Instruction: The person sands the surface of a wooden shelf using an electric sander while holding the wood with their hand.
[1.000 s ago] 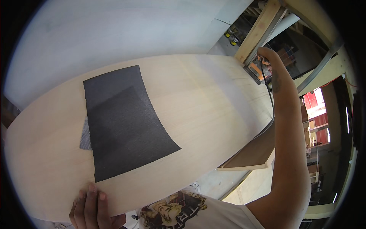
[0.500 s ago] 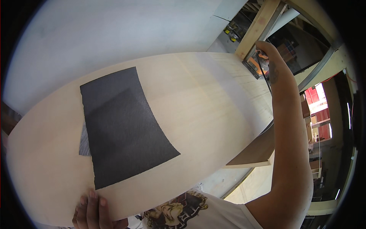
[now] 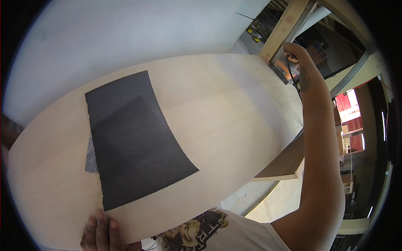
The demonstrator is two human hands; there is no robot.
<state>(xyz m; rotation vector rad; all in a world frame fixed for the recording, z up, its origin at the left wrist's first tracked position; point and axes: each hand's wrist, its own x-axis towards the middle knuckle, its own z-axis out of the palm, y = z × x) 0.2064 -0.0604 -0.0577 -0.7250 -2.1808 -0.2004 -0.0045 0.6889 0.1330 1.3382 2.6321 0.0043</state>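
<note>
A long, pale wooden board (image 3: 217, 125) stretches across the view. At its near edge my left hand (image 3: 101, 234) rests with fingers stretched out flat on the surface, below a dark sheet of sandpaper (image 3: 138, 142). Under that sheet's left side, a small grey piece (image 3: 91, 157) sticks out. My right arm reaches to the board's far right end. There my right hand (image 3: 296, 51) is closed on an orange-and-black power sander (image 3: 285, 67), seen partly behind a blur, with a dark cord hanging from it. The fingers' undersides are hidden.
A pale wall panel (image 3: 125, 29) stands along the board's far side. Beyond the right end are a wooden post (image 3: 284, 31) and a dark screen-like panel (image 3: 331, 50). A brown wood-edged panel (image 3: 282, 163) lies below the board at right. Something brown (image 3: 9, 136) shows at the far left.
My right hand and the sander have shifted slightly right, toward the board's end. The left hand stays almost in place, and the sandpaper lies as before.
</note>
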